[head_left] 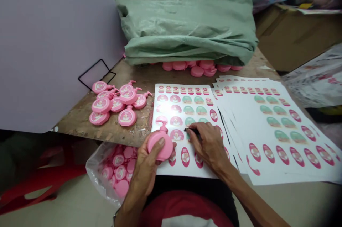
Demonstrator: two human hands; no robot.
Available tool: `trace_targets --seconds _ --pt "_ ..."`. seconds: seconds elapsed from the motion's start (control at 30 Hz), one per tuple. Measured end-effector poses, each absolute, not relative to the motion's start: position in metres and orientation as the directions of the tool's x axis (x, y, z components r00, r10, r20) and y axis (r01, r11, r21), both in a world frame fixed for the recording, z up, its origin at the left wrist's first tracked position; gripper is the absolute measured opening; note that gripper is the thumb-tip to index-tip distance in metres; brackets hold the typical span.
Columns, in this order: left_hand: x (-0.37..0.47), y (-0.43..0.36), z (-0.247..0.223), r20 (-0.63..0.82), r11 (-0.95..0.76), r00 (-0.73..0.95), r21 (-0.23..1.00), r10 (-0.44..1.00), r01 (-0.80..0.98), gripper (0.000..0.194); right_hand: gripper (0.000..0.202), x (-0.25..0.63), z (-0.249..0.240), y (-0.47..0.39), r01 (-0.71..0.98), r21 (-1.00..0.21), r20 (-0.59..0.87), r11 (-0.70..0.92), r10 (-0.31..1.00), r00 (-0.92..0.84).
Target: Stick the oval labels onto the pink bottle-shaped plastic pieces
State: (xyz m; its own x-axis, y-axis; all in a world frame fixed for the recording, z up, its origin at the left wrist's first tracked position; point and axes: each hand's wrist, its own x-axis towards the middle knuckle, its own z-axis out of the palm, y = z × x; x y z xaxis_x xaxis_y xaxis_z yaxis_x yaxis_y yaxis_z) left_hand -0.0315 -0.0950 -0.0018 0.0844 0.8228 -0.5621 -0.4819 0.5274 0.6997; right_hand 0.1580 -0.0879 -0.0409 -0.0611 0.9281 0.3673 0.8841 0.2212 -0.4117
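Observation:
My left hand (145,163) is closed round a small pink pump bottle (161,145), held upright with a plain, unlabelled face towards me. Under both hands lies a white sticker sheet (178,170) printed with pink, green and oval labels. In my right hand (210,147) is a thin black pointed tool (193,131), mostly hidden by the fingers. Its tip is at a pink half-round label (176,135) on the sheet; whether it touches cannot be made out. Left of the sheet, several labelled pink pump bottles (127,116) lie in a pile on the wooden table (77,120).
A large green sack (187,17) stands at the back, with pink bottles (197,71) showing under its edge. More sticker sheets (248,120) fan out on the right. Below the table's left edge hangs a clear bag (100,184) of pink bottles. A black wire stand (97,72) is behind the pile.

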Motion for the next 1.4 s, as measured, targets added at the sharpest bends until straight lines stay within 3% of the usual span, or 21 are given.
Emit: trace_targets --seconds 0.23,0.4,0.57,0.9,1.0,1.3,1.4 --pt "-0.022 -0.092 -0.009 -0.598 0.579 0.11 0.688 0.794 -0.436 0.054 0.01 0.155 -0.042 -0.087 0.916 -0.312 0.381 0.253 0.916 -0.123" --pt "-0.025 -0.091 -0.014 -0.591 0.576 0.104 0.707 0.8 -0.411 0.063 0.013 0.156 -0.043 -0.086 0.878 -0.396 0.361 0.268 0.925 -0.12" --pt "-0.025 -0.092 -0.015 -0.557 0.551 0.101 0.748 0.824 -0.369 0.058 0.012 0.158 -0.043 -0.083 0.863 -0.431 0.342 0.263 0.933 -0.113" --pt "-0.027 -0.097 -0.022 -0.52 0.516 0.084 0.792 0.85 -0.326 0.056 0.012 0.147 -0.037 -0.085 0.907 -0.311 0.451 0.285 0.884 -0.123" --pt "-0.027 -0.096 -0.02 -0.528 0.526 0.096 0.782 0.844 -0.334 0.056 0.01 0.148 -0.037 -0.086 0.897 -0.322 0.477 0.302 0.871 -0.122" --pt "-0.023 -0.096 -0.013 -0.558 0.543 0.078 0.749 0.826 -0.379 0.064 0.009 0.153 -0.042 -0.086 0.936 -0.255 0.438 0.241 0.892 -0.111" --pt "-0.023 -0.096 -0.015 -0.55 0.527 0.058 0.757 0.833 -0.386 0.066 0.013 0.149 -0.042 -0.086 0.887 -0.363 0.434 0.285 0.894 -0.11"
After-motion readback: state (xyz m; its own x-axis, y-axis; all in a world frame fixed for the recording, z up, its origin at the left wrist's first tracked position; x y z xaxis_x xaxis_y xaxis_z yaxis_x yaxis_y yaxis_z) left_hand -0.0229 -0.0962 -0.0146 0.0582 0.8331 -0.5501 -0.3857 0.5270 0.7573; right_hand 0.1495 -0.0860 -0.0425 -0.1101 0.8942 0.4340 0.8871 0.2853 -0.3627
